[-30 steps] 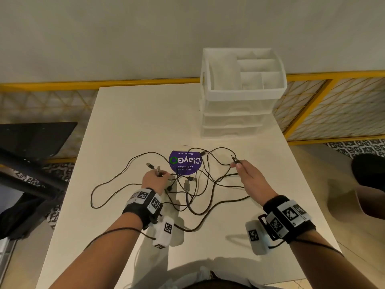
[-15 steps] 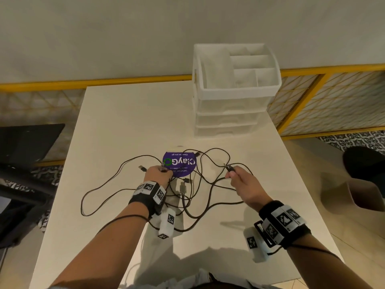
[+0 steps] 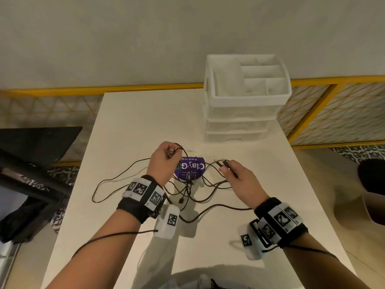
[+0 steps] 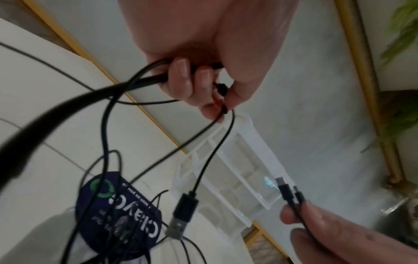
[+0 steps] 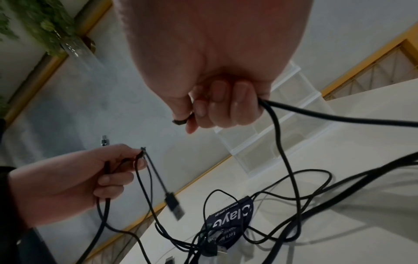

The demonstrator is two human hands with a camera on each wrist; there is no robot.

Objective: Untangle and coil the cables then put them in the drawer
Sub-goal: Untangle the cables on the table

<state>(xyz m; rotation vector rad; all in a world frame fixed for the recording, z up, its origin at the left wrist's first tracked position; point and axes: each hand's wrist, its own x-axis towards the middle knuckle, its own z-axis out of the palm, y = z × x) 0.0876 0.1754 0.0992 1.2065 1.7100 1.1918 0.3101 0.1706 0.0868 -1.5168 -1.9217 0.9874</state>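
Observation:
Several thin black cables (image 3: 188, 191) lie tangled on the white table (image 3: 133, 122), partly over a round purple ClayGo sticker (image 3: 191, 167). My left hand (image 3: 165, 156) is raised over the tangle's far left, its fingers curled round cable ends (image 4: 158, 78). A USB plug (image 4: 182, 213) dangles from it. My right hand (image 3: 235, 176) pinches two cable ends, whose plugs (image 3: 224, 162) stick out past its fingers. In the right wrist view its fingers (image 5: 226, 109) are curled round the cables. A white drawer unit (image 3: 245, 113), drawers closed, stands at the table's far right.
The unit's top tray (image 3: 285, 91) has open compartments. A yellow-framed railing (image 3: 333, 80) runs behind and to the right of the table. Black furniture (image 3: 35, 147) stands at the left, and a dark object (image 3: 370, 176) sits on the floor at the right.
My left hand has lifted off the table and moved away from me with cable ends in it. My right hand still holds its plugs, shifted slightly left.

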